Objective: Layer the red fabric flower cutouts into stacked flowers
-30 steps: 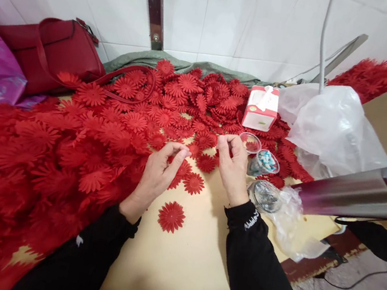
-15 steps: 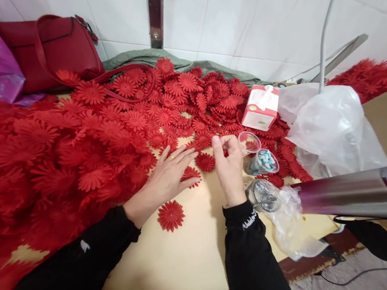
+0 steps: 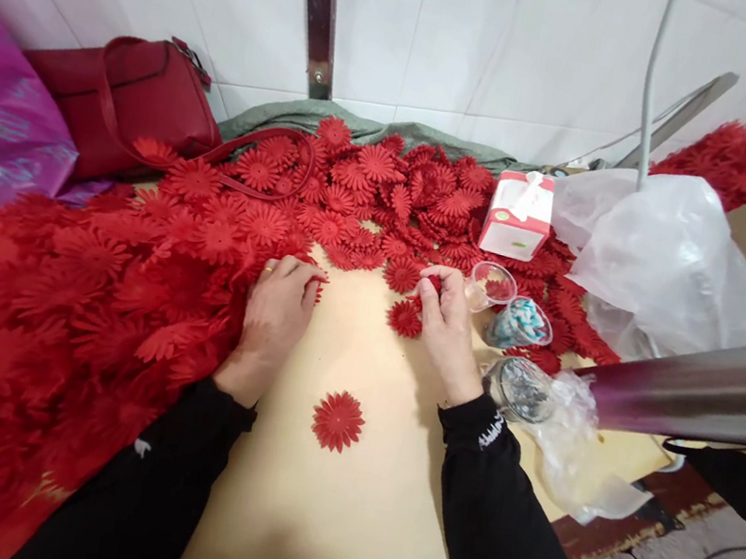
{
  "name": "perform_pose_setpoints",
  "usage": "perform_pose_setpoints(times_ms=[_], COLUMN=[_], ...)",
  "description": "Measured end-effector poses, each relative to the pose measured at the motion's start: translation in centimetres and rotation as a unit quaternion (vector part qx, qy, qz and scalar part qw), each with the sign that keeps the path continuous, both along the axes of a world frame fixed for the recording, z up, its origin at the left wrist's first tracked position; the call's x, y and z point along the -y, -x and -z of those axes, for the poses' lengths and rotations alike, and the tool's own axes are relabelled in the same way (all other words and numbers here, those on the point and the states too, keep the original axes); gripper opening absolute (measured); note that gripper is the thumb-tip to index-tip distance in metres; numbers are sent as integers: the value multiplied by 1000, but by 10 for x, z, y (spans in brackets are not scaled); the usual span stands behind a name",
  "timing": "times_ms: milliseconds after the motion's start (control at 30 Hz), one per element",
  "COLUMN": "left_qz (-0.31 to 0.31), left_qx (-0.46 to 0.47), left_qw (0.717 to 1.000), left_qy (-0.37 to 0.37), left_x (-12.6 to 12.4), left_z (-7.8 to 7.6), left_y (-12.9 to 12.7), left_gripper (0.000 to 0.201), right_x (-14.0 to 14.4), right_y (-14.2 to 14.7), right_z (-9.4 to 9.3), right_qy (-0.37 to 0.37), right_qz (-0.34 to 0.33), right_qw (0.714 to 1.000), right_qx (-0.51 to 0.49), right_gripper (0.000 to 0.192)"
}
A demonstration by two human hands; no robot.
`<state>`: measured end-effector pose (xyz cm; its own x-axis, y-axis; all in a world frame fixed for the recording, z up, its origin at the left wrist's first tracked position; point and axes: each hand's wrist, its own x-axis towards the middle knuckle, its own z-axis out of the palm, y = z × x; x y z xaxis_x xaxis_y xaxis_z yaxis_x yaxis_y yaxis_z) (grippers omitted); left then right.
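Red many-petalled flower cutouts lie heaped across the frame's left and centre; one single red flower lies flat at lower centre on the pale yellow tabletop. The bare left hand curls at the heap's edge, its grip unclear. Right of centre, the bare right hand has fingertips narrowly bunched, contents indiscernible.

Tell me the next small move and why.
Probably the left hand should pick from the pile of red flowers: it sits right at the pile's edge, while the lone flower lies apart on the tabletop, between the forearms.
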<state>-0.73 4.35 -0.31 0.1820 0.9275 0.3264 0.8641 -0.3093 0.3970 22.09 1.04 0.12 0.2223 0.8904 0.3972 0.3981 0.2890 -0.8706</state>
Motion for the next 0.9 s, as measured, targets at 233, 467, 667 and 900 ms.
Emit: perform_pose_setpoints(times_ms=[233,467,667,900], left_qz=[-90,-37,55,101], left_qx=[-10,-24,-80,-111], left_qw=[996,998,995,989], left_qy=[-16,-35,-4,10], left_x=[1,9,36,50], left_z=[-4,-11,-41,-26], left_y=[6,-4,-24,-40], left_gripper=[20,28,20,42], right_x=[5,4,3,7], right_y=[14,16,10,16], right_z=[-7,-3,-1,-5], right_qy=[2,-1,-44,20], right_qz=[13,71,52,-33], right_qw=[1000,997,997,997], right_qx=[29,17,29,-67], right_gripper=[16,17,18,18])
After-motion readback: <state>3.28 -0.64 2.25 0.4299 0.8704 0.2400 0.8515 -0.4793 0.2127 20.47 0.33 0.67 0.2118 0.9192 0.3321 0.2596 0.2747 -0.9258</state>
